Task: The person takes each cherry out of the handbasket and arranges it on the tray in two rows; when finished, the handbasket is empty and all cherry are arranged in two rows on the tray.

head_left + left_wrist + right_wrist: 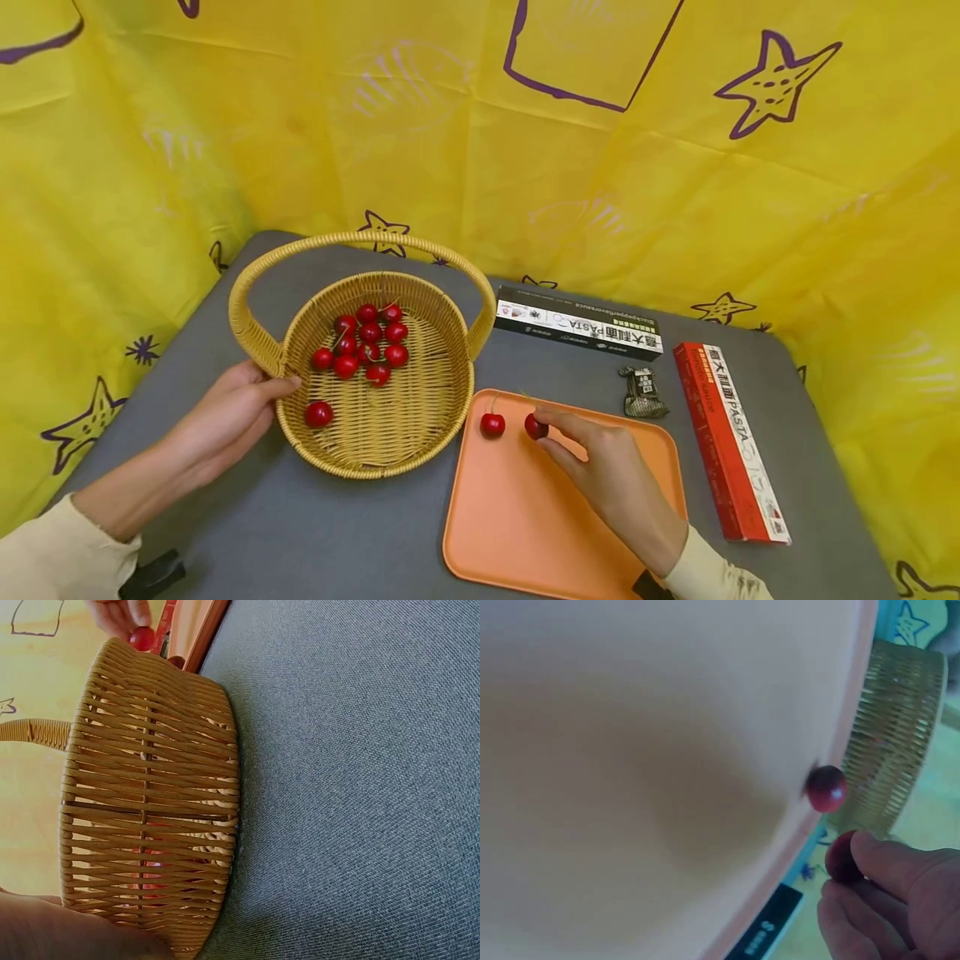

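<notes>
My left hand [236, 412] grips the left side of a tan woven basket [442, 437] at the foot of its arched handle, thumb over the rim. Several red cherries [369, 332] are clustered in the back of the basket, and one cherry [318, 414] sits apart near its left wall. Over the orange tray [510, 533], my right hand [611, 467] pinches a cherry [536, 427] between thumb and fingertips. In the right wrist view that cherry [843, 859] shows held above the tray's edge. Another cherry [492, 425] lies on the tray's back left corner.
A black pasta box [577, 325] lies behind the tray and a red pasta box [731, 442] to its right. Between them is a small dark crumpled packet [642, 393]. A yellow patterned cloth [450, 150] hangs behind the grey table [330, 542].
</notes>
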`<state>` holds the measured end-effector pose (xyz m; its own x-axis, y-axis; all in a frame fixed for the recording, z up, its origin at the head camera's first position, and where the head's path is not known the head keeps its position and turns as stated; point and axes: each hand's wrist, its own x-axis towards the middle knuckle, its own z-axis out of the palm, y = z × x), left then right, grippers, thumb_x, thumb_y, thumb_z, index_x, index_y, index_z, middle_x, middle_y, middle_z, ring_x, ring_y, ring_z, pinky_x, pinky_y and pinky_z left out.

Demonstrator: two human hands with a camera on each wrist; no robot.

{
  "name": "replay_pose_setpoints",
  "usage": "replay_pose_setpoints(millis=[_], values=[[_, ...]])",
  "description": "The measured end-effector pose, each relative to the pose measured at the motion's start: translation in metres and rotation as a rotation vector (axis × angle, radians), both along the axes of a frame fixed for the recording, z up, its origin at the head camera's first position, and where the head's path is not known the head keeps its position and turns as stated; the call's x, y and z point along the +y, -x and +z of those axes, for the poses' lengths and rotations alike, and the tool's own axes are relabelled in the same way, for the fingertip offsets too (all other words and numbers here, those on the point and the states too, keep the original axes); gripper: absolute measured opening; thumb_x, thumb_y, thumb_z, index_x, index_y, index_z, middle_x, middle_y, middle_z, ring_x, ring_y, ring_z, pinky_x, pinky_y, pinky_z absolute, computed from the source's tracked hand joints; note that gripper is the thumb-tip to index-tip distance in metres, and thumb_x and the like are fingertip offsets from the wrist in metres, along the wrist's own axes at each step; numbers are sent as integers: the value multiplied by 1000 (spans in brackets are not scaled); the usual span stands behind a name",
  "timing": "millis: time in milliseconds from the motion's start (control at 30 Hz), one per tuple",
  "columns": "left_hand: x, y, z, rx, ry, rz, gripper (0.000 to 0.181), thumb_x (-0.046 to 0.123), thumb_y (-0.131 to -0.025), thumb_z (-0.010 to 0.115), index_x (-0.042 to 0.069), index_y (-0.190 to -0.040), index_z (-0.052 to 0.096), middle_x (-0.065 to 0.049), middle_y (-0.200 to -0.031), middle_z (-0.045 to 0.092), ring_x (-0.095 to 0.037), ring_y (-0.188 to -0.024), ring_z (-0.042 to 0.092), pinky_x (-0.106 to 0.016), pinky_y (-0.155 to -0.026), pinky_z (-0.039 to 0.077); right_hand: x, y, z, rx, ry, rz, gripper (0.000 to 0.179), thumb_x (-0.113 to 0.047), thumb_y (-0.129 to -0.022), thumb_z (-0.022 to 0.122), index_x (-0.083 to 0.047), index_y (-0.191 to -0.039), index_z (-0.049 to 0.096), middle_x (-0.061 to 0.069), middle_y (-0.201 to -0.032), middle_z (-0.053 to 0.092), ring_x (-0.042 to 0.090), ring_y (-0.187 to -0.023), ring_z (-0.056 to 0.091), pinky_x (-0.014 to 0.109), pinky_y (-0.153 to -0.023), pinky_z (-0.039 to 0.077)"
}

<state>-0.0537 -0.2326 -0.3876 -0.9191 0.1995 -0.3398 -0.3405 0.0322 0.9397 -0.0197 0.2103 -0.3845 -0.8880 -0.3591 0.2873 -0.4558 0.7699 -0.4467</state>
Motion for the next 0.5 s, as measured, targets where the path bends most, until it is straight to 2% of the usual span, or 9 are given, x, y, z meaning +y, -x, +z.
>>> replay_pose_setpoints(millis=[133, 300, 500], values=[[0, 0, 0, -2, -6, -8, 63, 11, -113, 45, -9, -162, 10, -19, -168, 17, -31, -157, 12, -26, -119, 33, 0, -2, -9, -29, -42, -17, 38, -13, -86, 89, -24, -121, 79, -11, -113, 79, 9, -102, 75, 31, -82, 63], [0, 0, 0, 2, -10, -12, 64, 10, -113, 45, -9, -163, 9, -20, -169, 16, -32, -158, 11, -29, -123, 30, -4, -2, -15, -21, -82, -23, 33, -16, -87, 89, -24, -117, 81, -10, -112, 79, 8, -99, 75, 30, -81, 63], [1, 0, 2, 5, -17, -13, 65, 9, -113, 44, -8, -163, 7, -21, -170, 13, -33, -159, 7, -34, -127, 23, -7, -1, -18, -10, -111, 27, 28, -19, -90, 87, -23, -117, 80, -11, -113, 78, 7, -100, 75, 30, -85, 62]])
